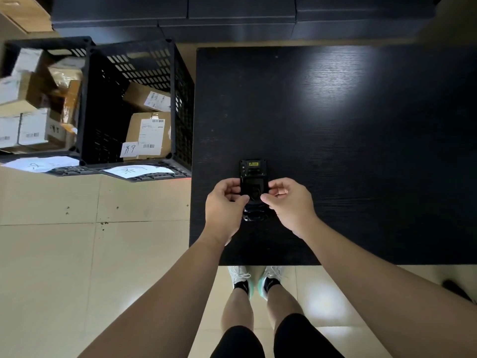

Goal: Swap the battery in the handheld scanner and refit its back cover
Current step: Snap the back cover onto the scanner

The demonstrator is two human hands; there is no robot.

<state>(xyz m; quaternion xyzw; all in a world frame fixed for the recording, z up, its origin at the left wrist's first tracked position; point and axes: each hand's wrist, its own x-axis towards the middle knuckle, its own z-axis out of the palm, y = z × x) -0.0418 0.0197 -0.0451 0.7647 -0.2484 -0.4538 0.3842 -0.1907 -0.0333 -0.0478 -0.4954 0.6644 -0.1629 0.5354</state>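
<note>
A black handheld scanner lies back side up on the black table, near its front left corner. A small yellow label shows at its far end. My left hand grips the scanner's left side, thumb and fingers pinched against the dark back cover in the middle. My right hand holds the right side the same way, thumb tip on the cover's lower edge. The scanner's near end shows between my wrists. No loose battery is in sight.
Two black plastic crates with cardboard parcels stand on the floor left of the table, paper sheets taped to their fronts. Dark storage boxes line the far wall. Beige floor tiles and my feet lie below the table's front edge.
</note>
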